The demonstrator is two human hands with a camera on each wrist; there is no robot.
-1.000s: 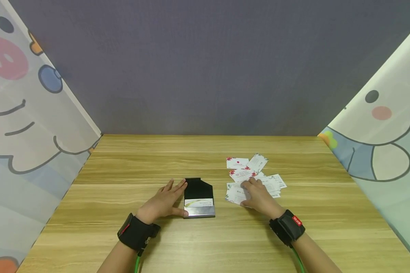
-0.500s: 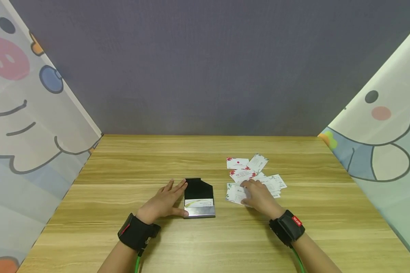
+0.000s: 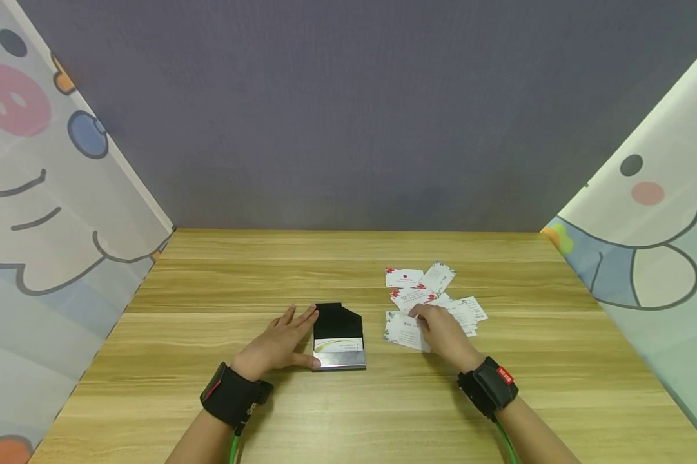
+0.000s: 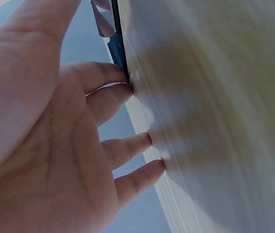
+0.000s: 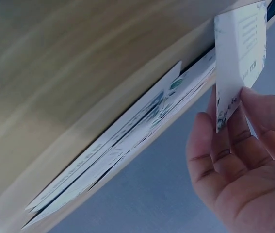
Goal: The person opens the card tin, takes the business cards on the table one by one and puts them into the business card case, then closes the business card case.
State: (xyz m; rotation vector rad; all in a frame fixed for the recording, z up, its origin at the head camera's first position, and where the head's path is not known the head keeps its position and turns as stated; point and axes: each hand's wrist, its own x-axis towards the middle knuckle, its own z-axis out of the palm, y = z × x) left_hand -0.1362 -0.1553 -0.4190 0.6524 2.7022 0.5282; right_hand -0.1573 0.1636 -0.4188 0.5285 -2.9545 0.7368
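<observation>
In the right hand (image 3: 443, 332), a white card (image 5: 240, 53) is pinched: the thumb is laid on one face, the fingers are set behind it, and the grip is closed to the card's thickness. The card is held at a tilt to the cards (image 5: 127, 138) lying beside it; whether its far edge is touched to the tabletop (image 3: 238, 277) cannot be told.

The cards are spread in an overlapping cluster right of the middle of the tabletop. At its far side, a card with a red dot (image 3: 403, 278) and a slanted card (image 3: 438, 277) are seen; nearer, a red-flowered card (image 3: 411, 297) is placed.

Left of the cluster, and apart from it, a black case (image 3: 338, 322) is laid with its lid spread back. A case card (image 3: 338, 345) is partly covered by the metal strip (image 3: 341, 359) along the near edge.

The left hand (image 3: 278, 345) is rested beside the case, its grip wide and its fingers spread on the tabletop. The case's left edge is touched by the index finger, and its near left corner by the thumb. Both wrists are wrapped in black bands (image 3: 232, 394).
</observation>
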